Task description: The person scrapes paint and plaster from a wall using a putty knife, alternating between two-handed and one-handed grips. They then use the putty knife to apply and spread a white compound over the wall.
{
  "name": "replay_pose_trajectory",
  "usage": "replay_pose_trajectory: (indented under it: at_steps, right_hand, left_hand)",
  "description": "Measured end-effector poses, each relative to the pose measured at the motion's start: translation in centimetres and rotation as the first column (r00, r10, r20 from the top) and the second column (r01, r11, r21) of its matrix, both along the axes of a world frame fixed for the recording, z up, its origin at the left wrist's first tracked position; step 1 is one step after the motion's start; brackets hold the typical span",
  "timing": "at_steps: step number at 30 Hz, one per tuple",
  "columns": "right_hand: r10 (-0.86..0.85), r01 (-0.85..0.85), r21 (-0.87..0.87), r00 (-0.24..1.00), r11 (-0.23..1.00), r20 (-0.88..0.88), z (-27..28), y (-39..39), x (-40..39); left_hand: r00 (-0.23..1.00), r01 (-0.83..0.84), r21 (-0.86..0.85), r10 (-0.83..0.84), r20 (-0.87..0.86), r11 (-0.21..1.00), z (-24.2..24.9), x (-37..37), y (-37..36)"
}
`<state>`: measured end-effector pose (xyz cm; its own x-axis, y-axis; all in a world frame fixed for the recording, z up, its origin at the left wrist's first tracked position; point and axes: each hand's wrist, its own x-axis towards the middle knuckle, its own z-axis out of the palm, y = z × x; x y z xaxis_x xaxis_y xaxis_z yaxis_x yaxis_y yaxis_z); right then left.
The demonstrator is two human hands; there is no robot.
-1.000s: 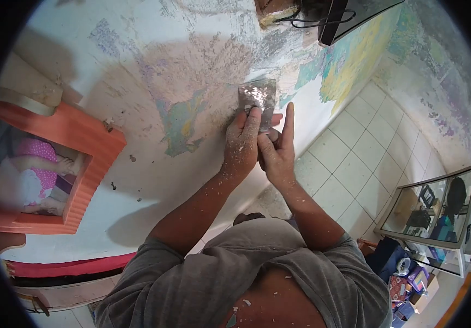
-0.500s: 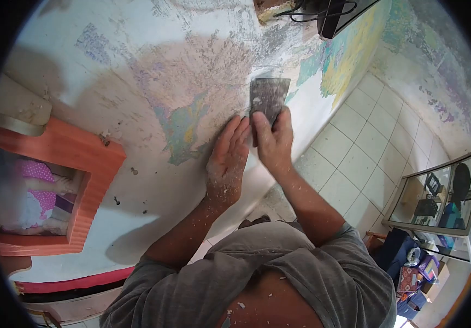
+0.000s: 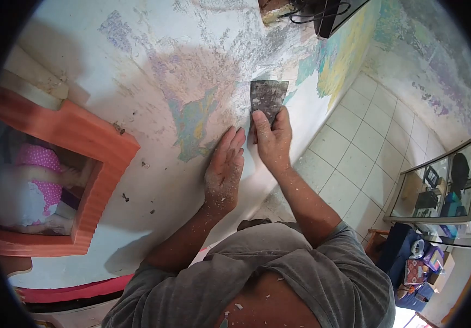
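A flat, dark scraper blade is held in my right hand, thumb on its near face. Its wide edge lies against or close to the wall, whose paint is patchy and scraped, with pink, green, yellow and purple areas. My left hand is to the left of the scraper, fingers stretched out, its side at the wall below the green patch. It holds nothing. White flakes speckle both hands and forearms.
An orange-framed opening at the left shows a person in pink dotted clothing. A dark device with cables is at the top. At the right are floor tiles, a glass display case and stacked boxes.
The view has shifted, so the orange frame and wall patches appear farther right. My left hand sits slightly lower, a little farther from the scraper, which has barely moved in view.
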<state>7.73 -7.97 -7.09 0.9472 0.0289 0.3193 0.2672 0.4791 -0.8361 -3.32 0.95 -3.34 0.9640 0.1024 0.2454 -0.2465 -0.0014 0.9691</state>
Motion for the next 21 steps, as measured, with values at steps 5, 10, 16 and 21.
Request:
replay_pose_trajectory:
  at_steps: [5, 10, 16, 21]
  right_hand:
    - [-0.080, 0.092, 0.063, 0.982, 0.994, -0.173, 1.7, -0.9, 0.8]
    - [-0.094, 0.096, -0.074, 0.995, 0.993, 0.035, -1.1, 0.5, 0.4]
    - [-0.115, 0.124, 0.038, 0.978, 0.992, -0.176, 1.3, -1.7, 2.0]
    - [-0.047, 0.046, -0.082, 0.999, 0.996, -0.006, 1.6, -1.2, 0.5]
  left_hand:
    - [1.000, 0.007, -0.016, -0.008, -0.017, 1.000, 0.0, -1.1, 0.6]
    - [0.999, 0.016, 0.116, -0.021, 0.036, 0.993, 0.1, -2.2, 1.1]
    - [0.988, 0.003, 0.250, -0.041, 0.146, 0.968, 0.5, -1.9, 0.9]
    - [0.955, -0.090, 0.432, -0.046, 0.293, 0.897, 2.6, -1.0, 0.5]
